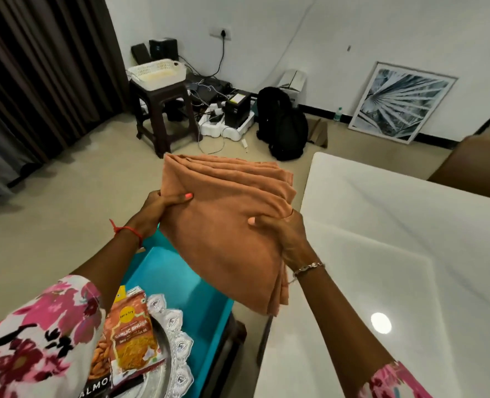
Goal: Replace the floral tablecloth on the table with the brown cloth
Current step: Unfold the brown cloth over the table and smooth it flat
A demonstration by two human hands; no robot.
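Step in hand: carrying the cloth [232,225] to the tabletop [381,254]. The tabletop shows bare, and no floral tablecloth is in view, so removal appears complete and laying the brown one has not yet begun.

Position: the cloth is held in the air, just left of the tabletop edge and above a teal surface [180,277]. It touches neither.

Grip: the left hand [163,206] clamps the near-left edge, thumb on top and fingers beneath. The right hand [284,237] clamps the right edge the same way. Both hold the folded stack firmly.

Materials:
- Cloth: soft, matte, tan-brown fabric folded into a thick rectangular pad. Several layers fan out at the far and lower edges.
- Tabletop: white, hard, glossy, with square corners. It reflects a ceiling light.
- Tray [177,340]: silvery metal with a scalloped rim, holding a snack packet [131,334].

Next move, as judged: shift the pad over the tabletop, set it down or release one fold, then open it layer by layer. Loose layers may slip, and the glossy surface is likely to let the fabric slide.
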